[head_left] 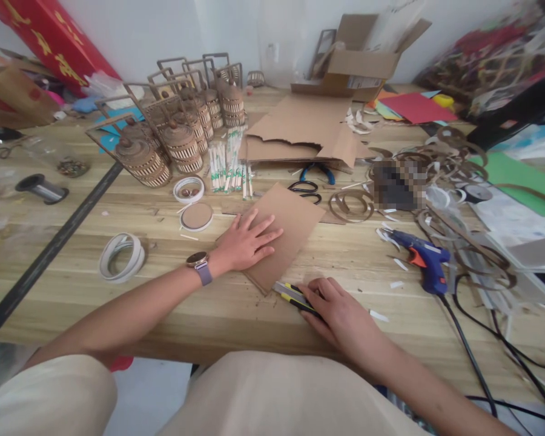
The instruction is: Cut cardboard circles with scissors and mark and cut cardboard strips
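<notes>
I see my left hand [247,242] lying flat on the cardboard sheet [295,221], fingers slightly spread and pressing it onto the wooden table [236,315]. My right hand [340,312] is closed around a yellow-and-black utility knife [290,295], whose tip meets the sheet's near corner. A blue glue gun [422,257] lies well to the right of the sheet, and a white tape roll [122,257] well to its left. Black-handled scissors [304,191] rest just beyond its far edge.
</notes>
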`<state>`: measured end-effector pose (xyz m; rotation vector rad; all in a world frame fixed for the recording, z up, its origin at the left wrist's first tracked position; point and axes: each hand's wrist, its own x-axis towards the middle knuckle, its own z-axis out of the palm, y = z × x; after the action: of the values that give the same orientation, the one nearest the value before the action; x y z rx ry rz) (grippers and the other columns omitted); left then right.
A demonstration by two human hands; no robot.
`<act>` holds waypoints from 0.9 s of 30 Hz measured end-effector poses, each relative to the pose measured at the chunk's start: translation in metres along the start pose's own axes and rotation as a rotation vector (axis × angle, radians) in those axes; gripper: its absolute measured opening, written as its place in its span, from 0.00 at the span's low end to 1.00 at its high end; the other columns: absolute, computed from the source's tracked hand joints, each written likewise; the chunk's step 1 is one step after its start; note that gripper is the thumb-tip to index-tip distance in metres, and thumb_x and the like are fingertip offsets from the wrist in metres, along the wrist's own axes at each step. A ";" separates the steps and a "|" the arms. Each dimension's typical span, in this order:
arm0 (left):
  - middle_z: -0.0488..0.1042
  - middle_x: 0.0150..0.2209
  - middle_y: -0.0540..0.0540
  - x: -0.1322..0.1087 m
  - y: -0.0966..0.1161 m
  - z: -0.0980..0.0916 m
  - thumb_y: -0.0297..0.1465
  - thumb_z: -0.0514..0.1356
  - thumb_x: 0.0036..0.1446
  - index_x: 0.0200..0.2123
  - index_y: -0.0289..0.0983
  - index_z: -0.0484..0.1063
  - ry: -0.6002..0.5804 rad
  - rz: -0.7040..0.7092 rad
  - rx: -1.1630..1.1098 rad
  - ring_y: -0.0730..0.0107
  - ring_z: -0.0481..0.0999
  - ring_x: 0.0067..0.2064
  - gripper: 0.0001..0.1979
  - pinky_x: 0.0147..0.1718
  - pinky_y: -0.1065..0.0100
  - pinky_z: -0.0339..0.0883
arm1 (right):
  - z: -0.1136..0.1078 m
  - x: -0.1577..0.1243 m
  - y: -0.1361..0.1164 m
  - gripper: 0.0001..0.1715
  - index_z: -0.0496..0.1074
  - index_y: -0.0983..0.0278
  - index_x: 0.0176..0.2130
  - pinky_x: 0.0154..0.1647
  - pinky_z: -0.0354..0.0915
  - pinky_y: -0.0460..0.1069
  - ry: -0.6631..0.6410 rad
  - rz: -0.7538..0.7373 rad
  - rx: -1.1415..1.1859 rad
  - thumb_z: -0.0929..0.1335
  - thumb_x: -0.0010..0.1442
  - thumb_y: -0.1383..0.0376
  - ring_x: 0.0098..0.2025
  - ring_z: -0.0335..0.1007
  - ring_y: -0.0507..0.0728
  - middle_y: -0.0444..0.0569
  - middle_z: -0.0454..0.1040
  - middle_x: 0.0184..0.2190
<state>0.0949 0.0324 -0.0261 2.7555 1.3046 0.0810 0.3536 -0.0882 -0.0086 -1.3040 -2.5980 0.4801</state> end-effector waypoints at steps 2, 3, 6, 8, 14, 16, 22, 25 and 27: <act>0.52 0.74 0.49 0.000 0.000 -0.001 0.47 0.47 0.71 0.69 0.54 0.58 -0.011 0.000 0.001 0.35 0.46 0.73 0.26 0.64 0.30 0.46 | 0.001 0.000 0.000 0.23 0.71 0.64 0.57 0.45 0.75 0.57 -0.002 -0.018 -0.002 0.68 0.62 0.71 0.46 0.73 0.64 0.56 0.74 0.44; 0.52 0.74 0.49 0.001 0.000 -0.001 0.47 0.47 0.71 0.69 0.54 0.58 -0.016 -0.001 -0.001 0.36 0.46 0.73 0.26 0.65 0.30 0.46 | 0.002 0.000 0.000 0.23 0.71 0.64 0.57 0.45 0.75 0.57 -0.005 -0.023 -0.002 0.68 0.62 0.71 0.46 0.73 0.64 0.56 0.74 0.44; 0.52 0.74 0.50 0.001 0.000 -0.002 0.47 0.47 0.71 0.69 0.55 0.58 -0.019 -0.006 -0.005 0.36 0.47 0.73 0.26 0.65 0.31 0.46 | 0.004 -0.001 -0.001 0.22 0.71 0.64 0.56 0.45 0.75 0.57 -0.017 -0.032 -0.016 0.68 0.63 0.71 0.45 0.73 0.64 0.56 0.75 0.44; 0.52 0.74 0.49 0.001 0.000 -0.002 0.47 0.46 0.71 0.69 0.55 0.58 -0.018 -0.007 -0.005 0.36 0.46 0.73 0.26 0.65 0.32 0.46 | 0.005 -0.001 -0.002 0.21 0.71 0.65 0.56 0.45 0.75 0.57 -0.027 -0.046 -0.030 0.68 0.63 0.71 0.45 0.73 0.64 0.56 0.75 0.44; 0.53 0.74 0.49 0.000 -0.001 -0.002 0.47 0.47 0.71 0.69 0.55 0.59 -0.014 0.000 -0.023 0.36 0.46 0.73 0.25 0.65 0.31 0.45 | 0.004 0.000 -0.003 0.24 0.69 0.65 0.56 0.43 0.75 0.56 -0.028 -0.068 -0.045 0.69 0.60 0.72 0.44 0.73 0.63 0.54 0.74 0.43; 0.53 0.74 0.48 0.000 0.000 -0.004 0.46 0.47 0.71 0.69 0.54 0.59 -0.019 -0.003 -0.030 0.35 0.46 0.73 0.25 0.65 0.31 0.45 | 0.004 0.002 -0.004 0.23 0.70 0.65 0.55 0.44 0.75 0.57 -0.043 -0.067 -0.056 0.70 0.60 0.72 0.45 0.73 0.63 0.55 0.74 0.43; 0.53 0.74 0.48 0.000 -0.001 -0.005 0.47 0.47 0.71 0.69 0.54 0.59 -0.032 0.002 -0.042 0.35 0.46 0.73 0.26 0.65 0.31 0.44 | 0.004 -0.004 -0.007 0.24 0.73 0.64 0.53 0.44 0.74 0.58 -0.087 -0.136 -0.030 0.72 0.56 0.74 0.45 0.72 0.65 0.54 0.75 0.43; 0.51 0.74 0.46 -0.001 -0.002 -0.004 0.48 0.48 0.70 0.69 0.53 0.59 -0.025 0.007 -0.038 0.35 0.45 0.73 0.27 0.65 0.32 0.44 | -0.007 -0.015 0.005 0.26 0.71 0.62 0.57 0.45 0.73 0.56 -0.061 -0.082 0.036 0.69 0.60 0.73 0.46 0.72 0.63 0.55 0.75 0.45; 0.48 0.75 0.39 0.000 -0.002 -0.004 0.49 0.51 0.69 0.70 0.48 0.59 -0.004 -0.034 -0.027 0.33 0.46 0.73 0.30 0.65 0.35 0.47 | -0.016 -0.023 0.021 0.25 0.70 0.61 0.60 0.47 0.73 0.55 -0.002 -0.016 0.066 0.67 0.64 0.70 0.47 0.73 0.62 0.55 0.74 0.46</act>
<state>0.0927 0.0339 -0.0225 2.7093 1.3384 0.0897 0.3877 -0.0916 -0.0022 -1.2621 -2.5693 0.5599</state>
